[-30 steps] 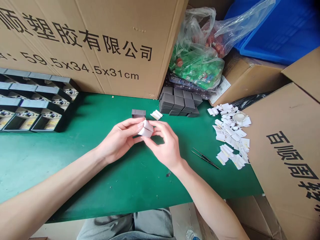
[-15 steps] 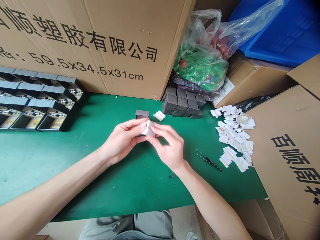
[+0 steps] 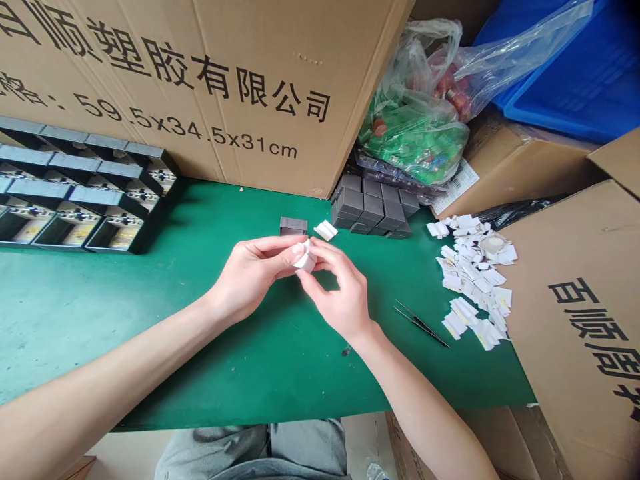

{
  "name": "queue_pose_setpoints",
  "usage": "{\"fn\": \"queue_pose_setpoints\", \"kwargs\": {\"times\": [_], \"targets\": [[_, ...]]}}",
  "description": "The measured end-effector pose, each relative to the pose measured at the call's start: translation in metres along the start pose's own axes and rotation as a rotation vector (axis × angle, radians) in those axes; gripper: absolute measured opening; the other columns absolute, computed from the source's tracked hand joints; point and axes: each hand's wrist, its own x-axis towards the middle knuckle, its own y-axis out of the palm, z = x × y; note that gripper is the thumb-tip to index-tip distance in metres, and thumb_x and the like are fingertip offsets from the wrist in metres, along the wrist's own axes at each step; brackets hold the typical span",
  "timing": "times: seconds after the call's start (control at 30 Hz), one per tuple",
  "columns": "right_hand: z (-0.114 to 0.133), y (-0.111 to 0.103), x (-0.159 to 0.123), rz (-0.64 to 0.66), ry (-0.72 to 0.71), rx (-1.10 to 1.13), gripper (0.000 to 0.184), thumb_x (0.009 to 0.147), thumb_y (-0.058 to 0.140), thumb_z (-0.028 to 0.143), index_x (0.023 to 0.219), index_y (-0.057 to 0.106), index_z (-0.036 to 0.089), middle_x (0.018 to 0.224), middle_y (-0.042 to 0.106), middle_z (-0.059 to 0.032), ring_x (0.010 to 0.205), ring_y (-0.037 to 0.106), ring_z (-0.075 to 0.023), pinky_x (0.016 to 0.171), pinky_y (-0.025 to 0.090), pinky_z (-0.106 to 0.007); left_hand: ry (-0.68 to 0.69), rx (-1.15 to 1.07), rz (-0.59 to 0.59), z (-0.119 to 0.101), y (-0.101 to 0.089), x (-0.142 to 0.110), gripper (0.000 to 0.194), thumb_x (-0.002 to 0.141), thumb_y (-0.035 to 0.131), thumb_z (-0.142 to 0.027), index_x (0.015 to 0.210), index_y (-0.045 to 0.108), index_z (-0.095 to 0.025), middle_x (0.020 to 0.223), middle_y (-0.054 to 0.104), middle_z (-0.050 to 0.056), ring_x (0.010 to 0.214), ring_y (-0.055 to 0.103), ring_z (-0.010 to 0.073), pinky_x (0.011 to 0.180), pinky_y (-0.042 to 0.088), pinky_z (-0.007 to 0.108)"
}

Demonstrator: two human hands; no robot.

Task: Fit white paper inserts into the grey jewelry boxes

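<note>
A small white box-like piece (image 3: 305, 261) is pinched between both hands above the green table. My left hand (image 3: 255, 272) is closed on its left side, thumb on top. With thumb and fingers, my right hand (image 3: 340, 287) grips it from the right; the fingers hide part of its shape. Just beyond my fingertips stands a dark grey box (image 3: 293, 226), its lower part hidden by my left hand. Beside that box lies a folded white card insert (image 3: 326, 230). A pair of tweezers (image 3: 423, 325) rests to the right of my right hand.
Stacked grey boxes (image 3: 373, 208) stand behind, near a bag of green and red items (image 3: 413, 133). White card pieces (image 3: 475, 273) are heaped at right. Black open boxes (image 3: 95, 193) sit in rows at left. Large cartons (image 3: 210, 40) border the green table (image 3: 240, 380).
The camera view has shifted slightly, so the surroundings appear a little further right. Between my hands the white piece has turned a little, and my fingers have changed position on it.
</note>
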Motion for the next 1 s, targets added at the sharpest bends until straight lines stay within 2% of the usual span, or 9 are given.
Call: {"fn": "queue_pose_setpoints", "kwargs": {"times": [0.1, 0.23, 0.47, 0.57, 0.73, 0.87, 1.0], "targets": [[0.000, 0.001, 0.000, -0.003, -0.042, -0.021, 0.034, 0.100, 0.067, 0.024, 0.133, 0.067, 0.030, 0.137, 0.072, -0.0073, 0.117, 0.075, -0.0238, 0.087, 0.071, -0.036, 0.055, 0.036, 0.016, 0.000, -0.001, -0.001, 0.035, 0.073, 0.097, -0.041, 0.101, 0.087, -0.021, 0.103, 0.084, 0.010, 0.095, 0.079, 0.0279, 0.086, 0.067, 0.039], [0.002, -0.001, 0.002, -0.002, -0.101, -0.036, 0.039, 0.099, 0.065, 0.016, 0.136, 0.067, 0.030, 0.137, 0.072, -0.0079, 0.120, 0.074, -0.0228, 0.094, 0.070, -0.036, 0.089, 0.069, 0.071, -0.004, -0.002, -0.002, 0.029, 0.077, 0.095, -0.038, 0.098, 0.084, -0.021, 0.100, 0.083, 0.007, 0.089, 0.078, 0.0221, 0.081, 0.066, 0.030], [0.002, -0.002, 0.001, 0.041, -0.055, -0.014, 0.035, 0.096, 0.068, 0.018, 0.129, 0.068, 0.029, 0.134, 0.072, -0.0090, 0.112, 0.076, -0.0219, 0.080, 0.071, -0.031, 0.032, 0.125, 0.125, -0.010, -0.004, -0.004, 0.027, 0.082, 0.090, -0.041, 0.091, 0.079, -0.019, 0.097, 0.080, 0.008, 0.089, 0.077, 0.0218, 0.084, 0.064, 0.032], [0.000, -0.001, 0.000, 0.036, -0.091, -0.056, 0.037, 0.096, 0.067, 0.018, 0.131, 0.066, 0.030, 0.135, 0.072, -0.0093, 0.113, 0.076, -0.0222, 0.080, 0.071, -0.031, 0.028, 0.154, 0.122, -0.010, -0.005, -0.004, 0.025, 0.085, 0.087, -0.042, 0.091, 0.079, -0.019, 0.099, 0.080, 0.007, 0.091, 0.076, 0.0209, 0.085, 0.064, 0.031], [-0.004, 0.000, 0.000, 0.028, -0.170, -0.143, 0.037, 0.099, 0.064, 0.016, 0.133, 0.065, 0.028, 0.133, 0.071, -0.0101, 0.114, 0.076, -0.0220, 0.091, 0.070, -0.032, 0.040, 0.172, 0.158, -0.009, -0.007, -0.004, 0.024, 0.087, 0.085, -0.043, 0.092, 0.077, -0.020, 0.095, 0.079, 0.005, 0.089, 0.076, 0.0208, 0.085, 0.065, 0.032], [-0.006, 0.001, -0.001, 0.009, -0.161, -0.170, 0.029, 0.100, 0.064, 0.019, 0.128, 0.066, 0.027, 0.129, 0.072, -0.0098, 0.107, 0.077, -0.0195, 0.083, 0.070, -0.029, 0.013, 0.190, 0.130, -0.012, -0.005, -0.003, 0.024, 0.087, 0.084, -0.043, 0.092, 0.076, -0.020, 0.100, 0.076, 0.004, 0.095, 0.075, 0.0207, 0.084, 0.066, 0.031], [-0.010, 0.000, 0.000, 0.009, -0.104, -0.091, 0.023, 0.097, 0.066, 0.023, 0.120, 0.066, 0.025, 0.123, 0.071, -0.0107, 0.099, 0.077, -0.0186, 0.078, 0.070, -0.028, -0.002, 0.269, 0.175, -0.020, -0.004, -0.001, 0.025, 0.087, 0.081, -0.044, 0.094, 0.077, -0.021, 0.105, 0.077, 0.004, 0.100, 0.075, 0.0236, 0.086, 0.066, 0.034]]}}
